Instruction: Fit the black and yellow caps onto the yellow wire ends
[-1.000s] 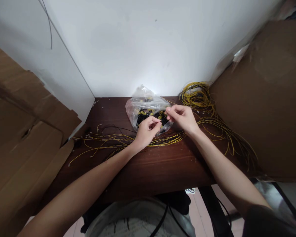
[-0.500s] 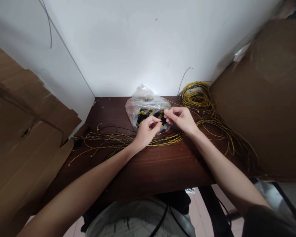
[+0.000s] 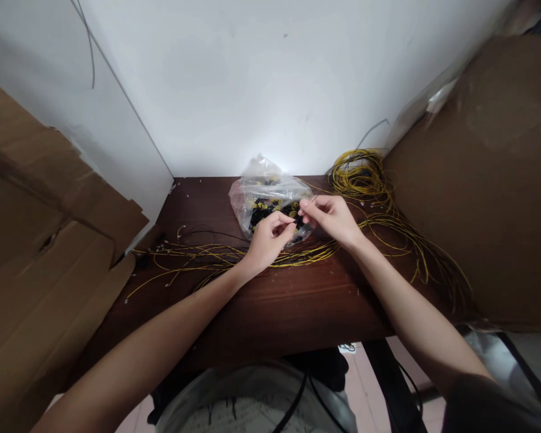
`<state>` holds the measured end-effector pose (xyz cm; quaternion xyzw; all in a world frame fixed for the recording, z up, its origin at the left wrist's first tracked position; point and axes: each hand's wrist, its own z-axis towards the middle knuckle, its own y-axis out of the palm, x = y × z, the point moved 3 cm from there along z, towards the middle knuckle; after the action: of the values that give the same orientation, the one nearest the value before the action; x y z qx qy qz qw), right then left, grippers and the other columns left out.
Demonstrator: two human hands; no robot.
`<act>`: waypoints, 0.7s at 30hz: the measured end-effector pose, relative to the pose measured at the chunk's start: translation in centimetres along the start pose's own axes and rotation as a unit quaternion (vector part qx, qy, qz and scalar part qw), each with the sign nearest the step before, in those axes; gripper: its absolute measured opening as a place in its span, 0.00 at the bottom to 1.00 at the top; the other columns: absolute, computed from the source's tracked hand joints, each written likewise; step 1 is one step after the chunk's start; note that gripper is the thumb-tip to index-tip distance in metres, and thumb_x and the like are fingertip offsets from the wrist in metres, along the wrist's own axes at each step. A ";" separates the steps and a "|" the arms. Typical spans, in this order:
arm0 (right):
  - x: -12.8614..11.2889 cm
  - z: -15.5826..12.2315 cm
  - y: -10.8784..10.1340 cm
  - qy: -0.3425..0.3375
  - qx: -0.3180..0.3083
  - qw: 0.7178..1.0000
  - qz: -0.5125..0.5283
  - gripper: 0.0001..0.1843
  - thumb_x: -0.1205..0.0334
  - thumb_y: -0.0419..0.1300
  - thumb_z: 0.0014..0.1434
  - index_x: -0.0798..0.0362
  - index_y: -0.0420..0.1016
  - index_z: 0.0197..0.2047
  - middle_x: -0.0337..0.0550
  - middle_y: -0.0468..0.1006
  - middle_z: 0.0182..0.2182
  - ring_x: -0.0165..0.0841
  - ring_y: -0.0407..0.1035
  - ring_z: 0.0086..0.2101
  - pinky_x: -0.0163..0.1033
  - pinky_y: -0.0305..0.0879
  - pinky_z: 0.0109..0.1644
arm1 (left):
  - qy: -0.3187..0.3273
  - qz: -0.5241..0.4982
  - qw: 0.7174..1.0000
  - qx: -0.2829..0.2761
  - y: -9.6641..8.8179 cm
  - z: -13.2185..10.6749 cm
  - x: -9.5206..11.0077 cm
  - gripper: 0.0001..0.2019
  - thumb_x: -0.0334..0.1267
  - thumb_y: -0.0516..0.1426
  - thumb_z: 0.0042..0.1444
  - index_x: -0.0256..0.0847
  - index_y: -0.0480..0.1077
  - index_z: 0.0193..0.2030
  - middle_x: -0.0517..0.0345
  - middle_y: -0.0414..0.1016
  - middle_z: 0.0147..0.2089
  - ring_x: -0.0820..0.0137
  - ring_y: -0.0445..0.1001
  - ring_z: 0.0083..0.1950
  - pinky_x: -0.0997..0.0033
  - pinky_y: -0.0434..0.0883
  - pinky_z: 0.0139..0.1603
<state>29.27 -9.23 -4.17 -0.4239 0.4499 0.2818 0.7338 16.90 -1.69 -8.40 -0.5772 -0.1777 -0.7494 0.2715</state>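
Observation:
My left hand and my right hand meet in front of a clear plastic bag of small black and yellow parts. Both hands are pinched. The left thumb and forefinger hold a small black part. The right fingers pinch a thin wire whose free end arcs up and to the right against the wall. Under my hands lies a bundle of yellow wires stretched across the dark wooden table.
A coil of yellow wires sits at the back right corner, with strands trailing down the right side. Cardboard sheets lean at the left and right. A white wall stands behind the table.
The wire's free end has swung from near my right hand up above the coil and further right. My hands have barely moved.

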 end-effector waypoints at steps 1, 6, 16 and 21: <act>-0.1 0.0 0.2 -0.002 -0.032 0.999 -0.007 0.23 0.42 0.59 0.51 0.56 0.72 0.23 0.41 0.73 0.20 0.25 0.61 0.18 0.33 0.57 0.23 | -0.001 -0.001 1.000 -0.003 0.0 0.0 0.0 0.04 0.34 0.55 0.53 0.37 0.65 0.31 0.64 0.66 0.22 0.82 0.60 0.18 0.81 0.59 0.19; -0.3 -0.1 0.1 -0.013 -0.034 0.998 -0.058 0.21 0.45 0.60 0.52 0.57 0.71 0.22 0.41 0.73 0.19 0.25 0.61 0.20 0.33 0.58 0.26 | -0.001 -0.001 1.000 -0.006 0.0 0.0 0.1 0.04 0.35 0.55 0.54 0.37 0.65 0.31 0.64 0.66 0.23 0.82 0.60 0.18 0.80 0.58 0.19; -0.3 0.1 -0.5 0.005 0.008 1.000 -0.018 0.23 0.42 0.59 0.50 0.55 0.69 0.22 0.38 0.70 0.17 0.25 0.59 0.17 0.33 0.57 0.22 | 0.001 0.007 1.000 0.002 0.0 0.0 0.0 0.03 0.34 0.55 0.53 0.37 0.64 0.31 0.64 0.66 0.21 0.81 0.59 0.18 0.80 0.58 0.19; -0.1 -0.1 0.4 0.016 -0.117 0.993 -0.003 0.24 0.41 0.57 0.52 0.56 0.73 0.22 0.39 0.71 0.19 0.25 0.62 0.19 0.33 0.60 0.25 | 0.007 0.004 1.000 -0.010 0.0 0.0 0.0 0.04 0.34 0.54 0.54 0.37 0.64 0.31 0.63 0.66 0.23 0.81 0.60 0.19 0.80 0.59 0.20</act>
<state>28.93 -9.13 -4.26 -0.5131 0.4245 0.3233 0.6724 16.90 -1.67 -8.34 -0.5752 -0.1659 -0.7543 0.2696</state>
